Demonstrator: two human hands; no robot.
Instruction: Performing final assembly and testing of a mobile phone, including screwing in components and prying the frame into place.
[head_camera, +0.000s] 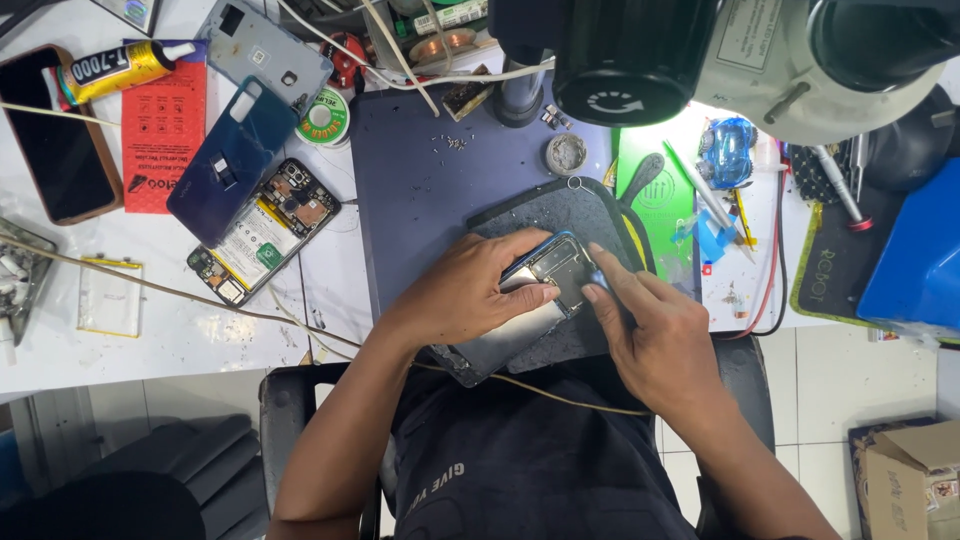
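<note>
A: Where's the opened phone (540, 285)?
B: Near edge of the dark mat (590, 215), tilted. Left hand (470, 290) clamps its left side, fingers curled together to steady it.
A: Right hand (655, 335)?
B: Fingertips together, pressing the top right corner. Another opened phone (265, 230) lies far left.

Two hands are in view: the left hand (470, 290) and the right hand (655, 335), both on one opened phone (545, 275). A second opened phone (265, 230) lies on the worktop (180, 330), its battery exposed. One intact phone (55, 135) lies at the left edge. Back covers: two, one blue (230, 160) and one grey (265, 50). Glue tubes: one (115, 70). Solder reels: one (325, 118). Microscopes: one (760, 50). Dark work mats: one (420, 190).
</note>
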